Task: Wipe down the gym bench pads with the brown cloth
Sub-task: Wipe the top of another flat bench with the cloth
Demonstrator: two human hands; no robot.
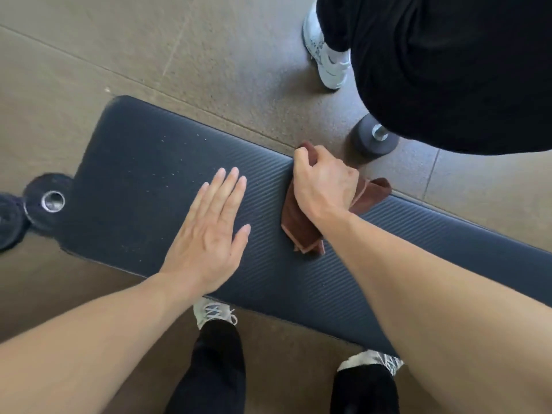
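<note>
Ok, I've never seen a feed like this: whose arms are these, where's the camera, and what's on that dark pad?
There is no machine here. One camera, worn on the person's head, looks down at their own two bare hands. The left hand lies flat, fingers straight, on the dark ribbed bench pad. The right hand grips the brown cloth against the pad's far edge. Small pale specks dot the pad left of the hands. On the floor beyond the bench stands a second person in black clothes and white shoes.

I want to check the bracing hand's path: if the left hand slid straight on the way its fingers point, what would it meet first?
Only bare bench pad lies ahead of the left hand, then the pad's far edge. The brown cloth sits off to its right.
</note>
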